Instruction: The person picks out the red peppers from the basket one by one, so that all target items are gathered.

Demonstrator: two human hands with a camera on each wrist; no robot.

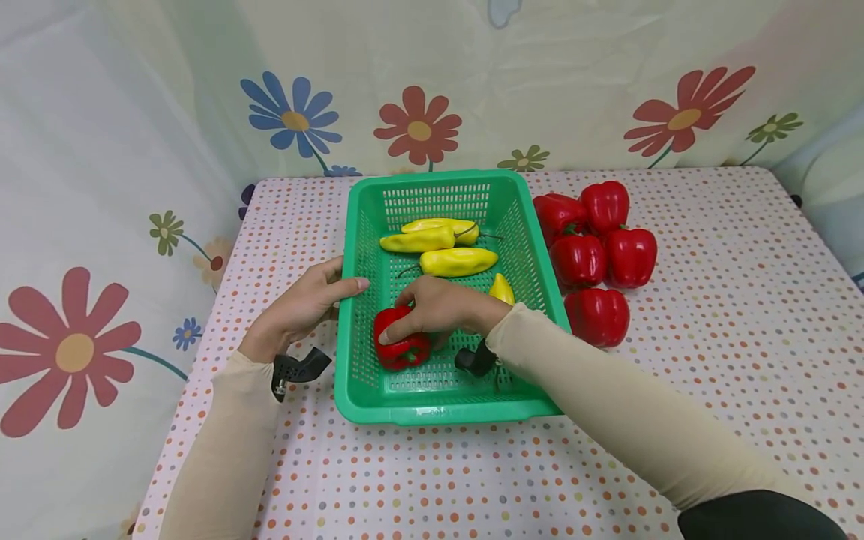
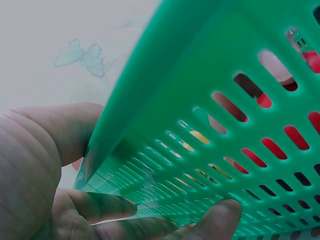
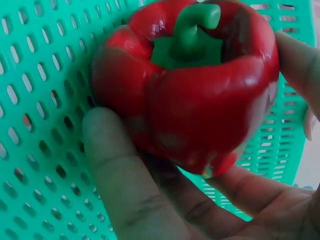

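Note:
In the head view a green perforated plastic basket (image 1: 445, 414) stands on the table. My left hand (image 1: 304, 301) holds its left side, thumb over the rim; in the left wrist view the fingers (image 2: 220, 220) spread against the outside of the slotted wall. Inside the basket, at the front left, my right hand (image 1: 439, 304) grips a red bell pepper (image 1: 405, 351). The right wrist view shows this bell pepper (image 3: 205, 105) close up, green stem uppermost, with fingers and thumb around its sides. Several long yellow peppers (image 1: 459, 262) lie in the basket, one partly hidden by my right wrist.
Several more red bell peppers (image 1: 631, 257) are grouped just outside the basket's right wall. The table (image 1: 715, 315) has a dotted cloth. A flowered curtain (image 1: 553, 82) hangs behind it and at the left. My right forearm crosses over the basket's right rim.

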